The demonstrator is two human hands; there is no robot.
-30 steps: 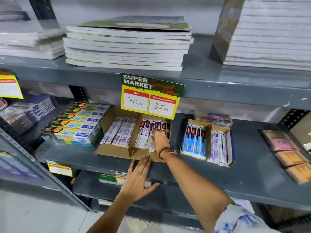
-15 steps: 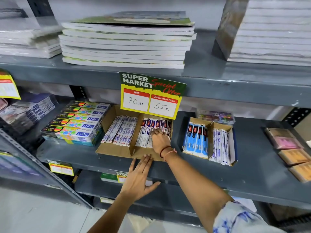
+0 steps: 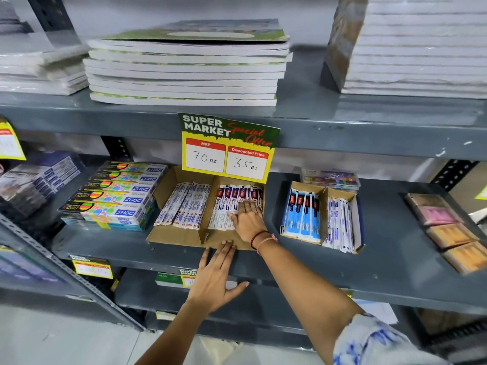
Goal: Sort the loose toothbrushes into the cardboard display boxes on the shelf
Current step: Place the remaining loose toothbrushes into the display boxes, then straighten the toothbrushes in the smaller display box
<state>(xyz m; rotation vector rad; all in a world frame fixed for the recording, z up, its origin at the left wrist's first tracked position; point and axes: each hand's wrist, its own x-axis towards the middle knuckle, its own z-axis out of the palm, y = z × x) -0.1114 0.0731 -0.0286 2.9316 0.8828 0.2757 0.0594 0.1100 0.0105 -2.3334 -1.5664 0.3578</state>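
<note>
A two-part cardboard display box [image 3: 174, 234] sits on the middle shelf under the price sign. Its left part holds white packaged toothbrushes [image 3: 185, 206]; its right part holds purple-and-red topped ones [image 3: 237, 193]. My right hand [image 3: 247, 219] lies flat on the packs in the right part, fingers spread, gripping nothing that I can see. My left hand [image 3: 216, 277] rests open on the shelf's front edge, fingertips touching the box's front. A second divided box [image 3: 325, 196] to the right holds blue packs [image 3: 303, 214] and white packs [image 3: 340, 225].
Stacked toothpaste cartons [image 3: 116, 196] stand left of the boxes. Soap bars [image 3: 448, 227] lie at far right. A price sign [image 3: 228, 148] hangs from the upper shelf, which carries notebook stacks [image 3: 184, 67]. A lower shelf [image 3: 263, 306] runs below.
My right hand has slid a little further in and to the right over the packs in the right part. My left hand stays at the shelf edge.
</note>
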